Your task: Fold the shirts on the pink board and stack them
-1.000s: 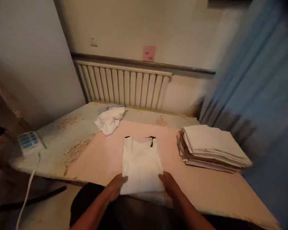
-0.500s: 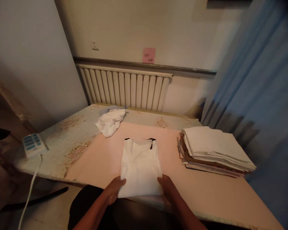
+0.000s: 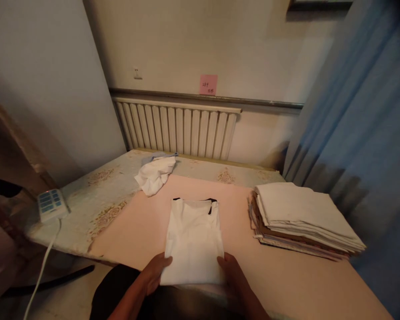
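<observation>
A folded white garment (image 3: pixel 194 242) with black trim at its far edge lies on the pink cloth (image 3: pixel 133 231) in front of me. My left hand (image 3: pixel 156 271) grips its left side near the close corner, thumb on top and fingers underneath. On the opposite side, my right hand (image 3: pixel 231 269) pinches the right edge in the same way, its fingers mostly hidden below the fabric. The garment's near end reaches the table's front edge. What kind of garment it is, I cannot tell.
To the right stands a stack of folded cloths (image 3: pixel 303 209), white above brown. A crumpled white cloth (image 3: pixel 156 175) lies at the back left. A corded power strip (image 3: pixel 51 204) sits at the left edge. Behind are a radiator (image 3: pixel 176 126) and a blue curtain (image 3: pixel 350 120).
The view has tilted up slightly, so everything appears a little lower. Both hands keep their hold on the garment's sides, and the garment stays nearly in place.
</observation>
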{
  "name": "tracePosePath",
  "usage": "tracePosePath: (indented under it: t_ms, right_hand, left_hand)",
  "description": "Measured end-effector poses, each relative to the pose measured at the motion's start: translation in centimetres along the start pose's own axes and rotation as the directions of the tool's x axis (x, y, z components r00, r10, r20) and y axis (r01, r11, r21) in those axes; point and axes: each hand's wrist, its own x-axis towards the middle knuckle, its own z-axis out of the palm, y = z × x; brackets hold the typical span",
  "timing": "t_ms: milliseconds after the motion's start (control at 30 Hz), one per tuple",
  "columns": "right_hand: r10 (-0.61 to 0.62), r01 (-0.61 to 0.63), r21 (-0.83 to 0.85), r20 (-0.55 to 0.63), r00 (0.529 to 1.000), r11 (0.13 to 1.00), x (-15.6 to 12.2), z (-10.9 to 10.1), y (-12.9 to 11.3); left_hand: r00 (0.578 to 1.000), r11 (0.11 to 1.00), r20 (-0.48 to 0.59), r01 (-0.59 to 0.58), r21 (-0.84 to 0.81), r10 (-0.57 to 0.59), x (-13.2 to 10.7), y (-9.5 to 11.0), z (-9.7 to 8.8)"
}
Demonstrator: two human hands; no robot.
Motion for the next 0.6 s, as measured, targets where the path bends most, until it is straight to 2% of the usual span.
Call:
tracePosePath:
  t_ms: [100, 367, 600]
  right_hand:
    - [-0.005, 0.005, 0.003, 0.007, 1.000, 1.000, 0.02, 0.08, 0.06]
    - [-0.006, 0.005, 0.001, 0.025, 1.000, 1.000, 0.10, 0.23, 0.17]
    - [-0.013, 0.012, -0.020, -0.007, 1.000, 1.000, -0.29, 0.16, -0.21]
  left_hand:
    - [0.999, 1.000, 0.034, -0.008, -0.015, 0.009, 0.11, -0.19, -0.19]
    - [1.000, 1.000, 0.027, 0.002, -0.018, -0.001, -0.01, -0.06, -0.02]
    - [0.999, 0.999, 0.038, -0.007, -0.031, 0.008, -0.25, 0.09, 0.17]
